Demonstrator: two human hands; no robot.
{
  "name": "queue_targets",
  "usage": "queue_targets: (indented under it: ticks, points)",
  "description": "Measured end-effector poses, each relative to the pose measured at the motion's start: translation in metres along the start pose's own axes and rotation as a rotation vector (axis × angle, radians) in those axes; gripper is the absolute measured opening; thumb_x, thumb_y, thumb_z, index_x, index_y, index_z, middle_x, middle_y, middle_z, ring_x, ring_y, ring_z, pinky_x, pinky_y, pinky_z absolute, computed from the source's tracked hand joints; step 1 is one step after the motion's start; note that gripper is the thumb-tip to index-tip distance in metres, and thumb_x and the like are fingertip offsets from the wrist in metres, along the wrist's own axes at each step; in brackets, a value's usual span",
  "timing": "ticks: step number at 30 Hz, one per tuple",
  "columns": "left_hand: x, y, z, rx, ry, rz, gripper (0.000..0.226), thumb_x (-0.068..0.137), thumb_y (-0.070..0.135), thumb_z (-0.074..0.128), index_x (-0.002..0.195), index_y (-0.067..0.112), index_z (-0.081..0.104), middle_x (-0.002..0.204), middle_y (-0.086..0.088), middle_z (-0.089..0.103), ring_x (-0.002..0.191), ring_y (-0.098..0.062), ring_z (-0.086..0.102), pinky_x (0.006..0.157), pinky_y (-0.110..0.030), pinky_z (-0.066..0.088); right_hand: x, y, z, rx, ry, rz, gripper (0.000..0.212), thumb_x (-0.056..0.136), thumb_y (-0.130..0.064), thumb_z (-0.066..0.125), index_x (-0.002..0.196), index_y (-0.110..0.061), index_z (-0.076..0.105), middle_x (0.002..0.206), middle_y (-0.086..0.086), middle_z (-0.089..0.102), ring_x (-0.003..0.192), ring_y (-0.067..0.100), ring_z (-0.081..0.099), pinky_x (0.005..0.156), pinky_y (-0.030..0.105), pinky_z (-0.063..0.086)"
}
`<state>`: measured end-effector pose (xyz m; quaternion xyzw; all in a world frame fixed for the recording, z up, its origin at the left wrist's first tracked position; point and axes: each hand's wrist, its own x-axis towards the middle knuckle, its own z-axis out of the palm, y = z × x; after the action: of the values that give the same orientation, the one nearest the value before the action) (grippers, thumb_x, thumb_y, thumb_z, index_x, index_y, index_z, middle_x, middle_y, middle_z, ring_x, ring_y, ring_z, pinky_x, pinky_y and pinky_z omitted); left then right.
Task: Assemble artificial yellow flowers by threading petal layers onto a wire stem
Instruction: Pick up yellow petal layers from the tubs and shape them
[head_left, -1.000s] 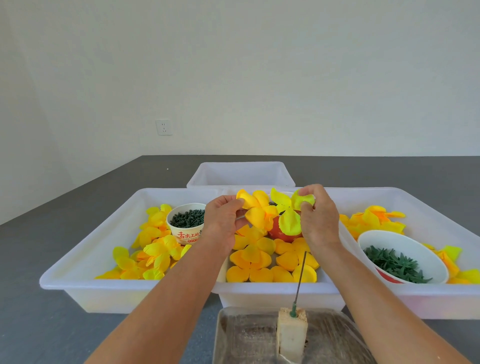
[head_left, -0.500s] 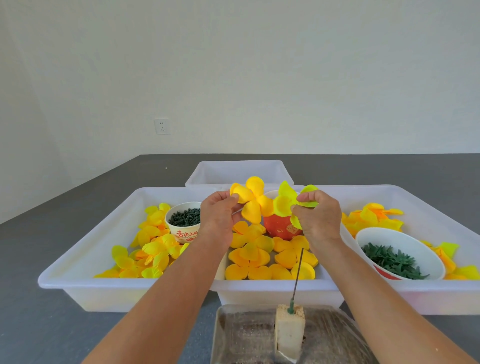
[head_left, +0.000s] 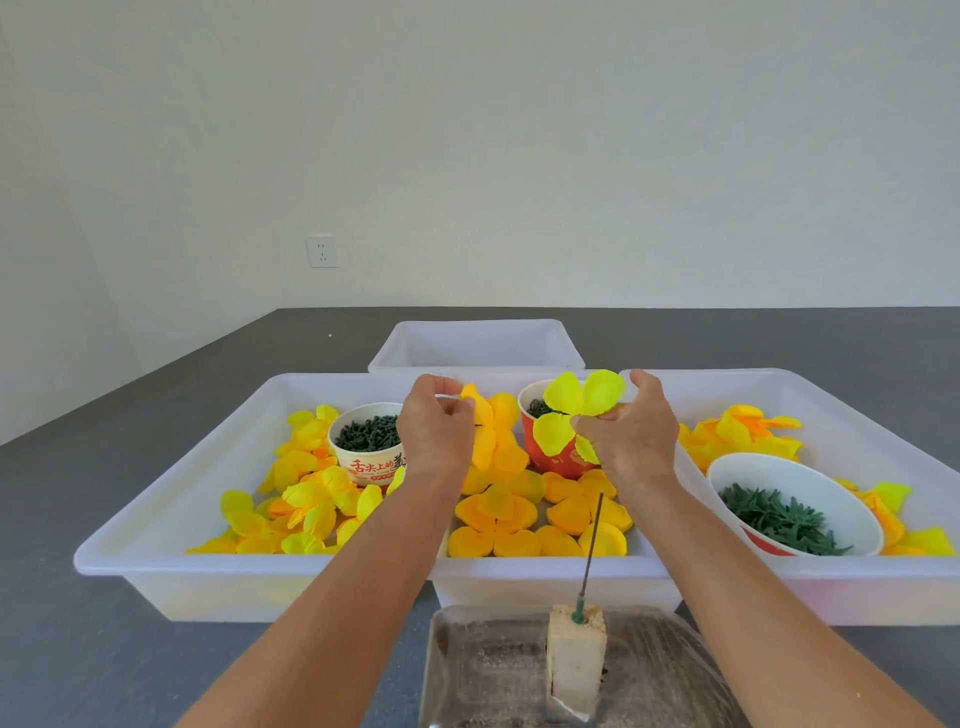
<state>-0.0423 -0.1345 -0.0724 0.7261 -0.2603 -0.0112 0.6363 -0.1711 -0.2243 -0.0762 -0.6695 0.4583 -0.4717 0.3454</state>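
Note:
My left hand (head_left: 434, 434) pinches an orange-yellow petal layer (head_left: 493, 434) held upright above the middle tray. My right hand (head_left: 636, 436) pinches a lemon-yellow petal layer (head_left: 576, 410) in front of the red cup (head_left: 550, 460). The two layers are apart, a small gap between them. A thin wire stem (head_left: 592, 545) stands bare and slightly tilted in a pale block (head_left: 575, 660) near me, below my right wrist.
Three white trays (head_left: 156, 540) hold loose yellow and orange petals (head_left: 306, 499). A paper cup of dark green pieces (head_left: 370, 441) stands left, a white bowl of green leaves (head_left: 779, 514) right. A fourth white tray (head_left: 478, 343) sits behind. The block rests in a clear tray (head_left: 488, 670).
Both hands rose and drew apart. The two petal layers, close together a second ago, are now separated, and the lemon-yellow layer has turned to face me.

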Motion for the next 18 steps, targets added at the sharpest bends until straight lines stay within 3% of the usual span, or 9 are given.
queue_targets:
  ticks: [2, 5, 7, 10, 13, 16, 18]
  points:
    - [-0.001, -0.001, 0.0, -0.006, -0.04, -0.01, 0.018, 0.085, 0.006, 0.06, 0.087, 0.023, 0.053, 0.073, 0.005, 0.057, 0.064, -0.011, 0.052, 0.061, -0.024, 0.045, 0.001, 0.0, 0.0, -0.032, 0.004, 0.008, 0.058, 0.07, -0.014, 0.078, 0.121, -0.009, 0.052, 0.086, 0.001, 0.059, 0.085, 0.019, 0.055, 0.071, 0.025, 0.039]
    - [-0.004, 0.002, 0.001, 0.021, -0.159, -0.009, 0.019, 0.082, 0.003, 0.056, 0.081, 0.022, 0.059, 0.07, 0.004, 0.057, 0.063, -0.011, 0.05, 0.061, -0.026, 0.043, 0.002, 0.003, 0.0, -0.124, 0.022, -0.031, 0.026, 0.076, -0.016, 0.073, 0.099, -0.008, 0.064, 0.091, 0.004, 0.065, 0.079, 0.014, 0.051, 0.068, 0.025, 0.038]
    - [-0.008, 0.005, 0.002, 0.061, -0.272, -0.017, 0.019, 0.081, 0.003, 0.053, 0.075, 0.019, 0.062, 0.07, 0.005, 0.056, 0.066, -0.009, 0.049, 0.059, -0.024, 0.041, 0.003, 0.004, 0.0, -0.114, 0.039, -0.058, 0.015, 0.08, -0.012, 0.068, 0.095, -0.01, 0.069, 0.093, 0.006, 0.069, 0.079, 0.015, 0.054, 0.072, 0.026, 0.042]
    - [-0.014, 0.006, 0.004, 0.112, -0.495, -0.077, 0.021, 0.08, 0.0, 0.054, 0.07, 0.016, 0.063, 0.072, 0.002, 0.058, 0.067, -0.008, 0.048, 0.054, -0.018, 0.042, 0.003, 0.005, 0.001, -0.145, 0.042, -0.073, 0.015, 0.085, -0.012, 0.063, 0.097, -0.013, 0.072, 0.097, 0.005, 0.07, 0.085, 0.017, 0.057, 0.077, 0.028, 0.045]
    - [-0.019, 0.007, 0.007, 0.322, -0.717, -0.114, 0.012, 0.081, 0.002, 0.057, 0.085, 0.005, 0.068, 0.087, -0.006, 0.058, 0.073, -0.011, 0.048, 0.061, -0.019, 0.042, 0.005, 0.007, 0.003, -0.182, 0.006, -0.066, 0.02, 0.088, -0.012, 0.06, 0.105, -0.015, 0.071, 0.106, 0.006, 0.069, 0.097, 0.021, 0.059, 0.084, 0.032, 0.047]
    - [-0.02, 0.001, 0.008, 0.697, -0.882, 0.013, 0.023, 0.087, 0.009, 0.052, 0.103, 0.002, 0.067, 0.106, -0.012, 0.061, 0.092, -0.02, 0.053, 0.078, -0.03, 0.046, 0.003, 0.007, 0.004, -0.243, -0.017, -0.081, 0.024, 0.091, -0.013, 0.056, 0.111, -0.015, 0.069, 0.112, 0.007, 0.068, 0.099, 0.023, 0.059, 0.087, 0.033, 0.047]
    - [-0.021, -0.002, 0.008, 0.862, -0.927, 0.111, 0.025, 0.089, 0.009, 0.051, 0.108, 0.005, 0.067, 0.115, -0.012, 0.063, 0.1, -0.021, 0.056, 0.082, -0.03, 0.046, 0.002, 0.007, 0.003, -0.274, -0.026, -0.117, 0.026, 0.091, -0.01, 0.054, 0.112, -0.015, 0.069, 0.114, 0.008, 0.067, 0.101, 0.024, 0.058, 0.088, 0.032, 0.046]
